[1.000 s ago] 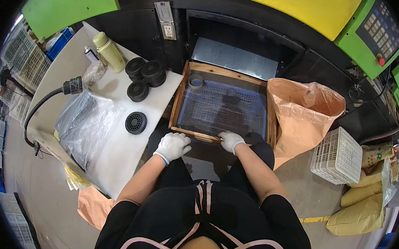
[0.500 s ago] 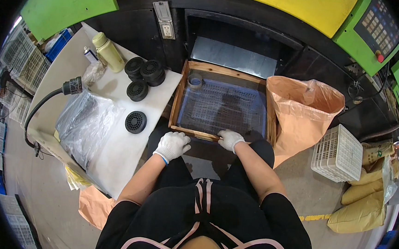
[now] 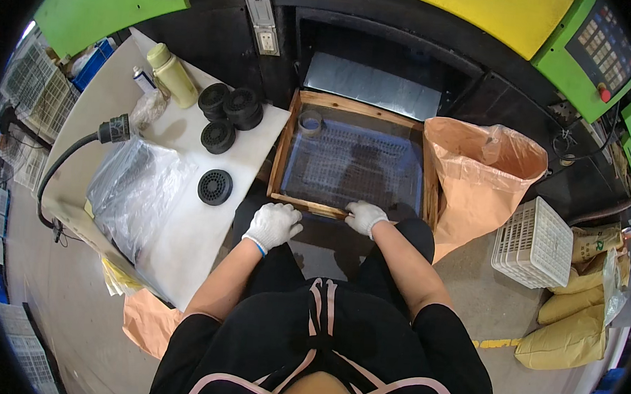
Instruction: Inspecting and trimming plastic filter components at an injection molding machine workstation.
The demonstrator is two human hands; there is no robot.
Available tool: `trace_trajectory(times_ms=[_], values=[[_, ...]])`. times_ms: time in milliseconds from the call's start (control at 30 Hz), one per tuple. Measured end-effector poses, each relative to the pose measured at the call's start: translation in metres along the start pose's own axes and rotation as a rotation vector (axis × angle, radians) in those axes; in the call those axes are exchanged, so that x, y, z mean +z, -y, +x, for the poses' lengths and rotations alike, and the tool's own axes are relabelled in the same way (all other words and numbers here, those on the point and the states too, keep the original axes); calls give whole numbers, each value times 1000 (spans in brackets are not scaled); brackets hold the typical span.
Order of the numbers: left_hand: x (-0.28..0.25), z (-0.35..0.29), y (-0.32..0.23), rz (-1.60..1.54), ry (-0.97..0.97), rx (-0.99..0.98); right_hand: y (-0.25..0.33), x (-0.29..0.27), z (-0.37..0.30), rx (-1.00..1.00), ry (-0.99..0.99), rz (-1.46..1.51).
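Note:
A shallow wooden frame [image 3: 283,154] with a mesh-like inside stands in front of me. A blue crate [image 3: 413,160] shows through it. My left hand [image 3: 274,225], in a white knit glove, lies at its near left rail, fingers curled over the edge and tips hidden, thumb apart. My right hand [image 3: 364,219], gloved the same way, has its fingers bent on the near rail farther right. A roll of tape or ring [image 3: 310,123] sits in the frame's far left corner. Several round black slotted parts [image 3: 215,187] lie on the white table [image 3: 188,243] to the left.
The table also carries a clear plastic bag [image 3: 136,192], a pale yellow bottle [image 3: 172,76] and a flexible-neck lamp [image 3: 114,129]. An open brown paper sack [image 3: 477,186] stands right of the frame. Beyond are stacked white baskets [image 3: 531,245], filled sacks [image 3: 565,339] and the machine's metal chute [image 3: 371,87].
The view has shifted very slightly. Both hands stay in the same places at the frame, and no object has visibly moved.

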State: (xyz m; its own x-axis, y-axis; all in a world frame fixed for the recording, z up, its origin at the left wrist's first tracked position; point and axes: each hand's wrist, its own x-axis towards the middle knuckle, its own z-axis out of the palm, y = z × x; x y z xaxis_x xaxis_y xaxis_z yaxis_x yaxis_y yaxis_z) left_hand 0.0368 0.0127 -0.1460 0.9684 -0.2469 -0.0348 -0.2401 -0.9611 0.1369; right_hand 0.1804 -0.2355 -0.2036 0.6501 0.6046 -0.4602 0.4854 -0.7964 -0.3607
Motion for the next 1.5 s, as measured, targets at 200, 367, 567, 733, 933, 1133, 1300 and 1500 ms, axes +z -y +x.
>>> trace_trajectory(times_ms=[200, 367, 567, 733, 933, 1133, 1300, 1500], values=[[5, 0, 1, -34, -64, 12, -4, 6, 1, -5, -46, 1], [1, 1, 0, -21, -17, 7, -2, 3, -2, 1, -25, 7], [0, 3, 0, -73, -75, 10, -11, -27, 3, 12, 57, 153], [-11, 12, 0, -91, -18, 21, -68, -85, 9, 265, -132, 44], [-8, 16, 6, -158, 1, -6, -80, -79, 60, 561, 62, -9], [-12, 20, 6, -178, 1, -14, -46, -34, 90, 580, -19, 102], [-3, 22, 7, -176, -98, 19, -72, -18, 100, 495, -12, 106], [-3, 13, 7, -147, -7, -17, -58, -46, 67, 310, 195, 35]])
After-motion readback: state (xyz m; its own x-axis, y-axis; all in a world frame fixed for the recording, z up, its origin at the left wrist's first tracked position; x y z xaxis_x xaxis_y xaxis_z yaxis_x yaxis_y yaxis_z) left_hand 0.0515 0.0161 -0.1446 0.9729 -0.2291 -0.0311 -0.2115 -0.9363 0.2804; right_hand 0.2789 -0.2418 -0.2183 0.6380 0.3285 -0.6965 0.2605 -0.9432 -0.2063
